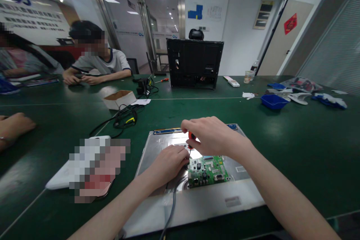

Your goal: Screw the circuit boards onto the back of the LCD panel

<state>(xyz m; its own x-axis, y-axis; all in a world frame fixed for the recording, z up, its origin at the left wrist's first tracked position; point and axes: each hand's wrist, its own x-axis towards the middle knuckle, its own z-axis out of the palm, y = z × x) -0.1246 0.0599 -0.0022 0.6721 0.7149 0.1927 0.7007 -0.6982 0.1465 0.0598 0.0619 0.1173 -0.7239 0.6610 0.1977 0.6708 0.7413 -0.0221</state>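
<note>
My right hand (206,135) is closed around the red and black handle of a screwdriver (191,140). The screwdriver stands near upright, its shaft pointing down at the upper left corner of a green circuit board (206,172). Beside that corner rests my left hand (172,160), fingers curled together; what they pinch, if anything, is hidden. The board lies on the metal back of a flat display panel (157,146), which has a thin blue strip along its far edge. A grey cable (173,202) runs from near the board over the panel's front edge.
On the green table (295,150) are a small open box (119,100), black cables (123,118), a white device (84,157), and a blue tray (273,101). A black monitor housing (195,63) stands at the back. Another person (98,56) sits far left; someone's hand (17,125) rests nearer.
</note>
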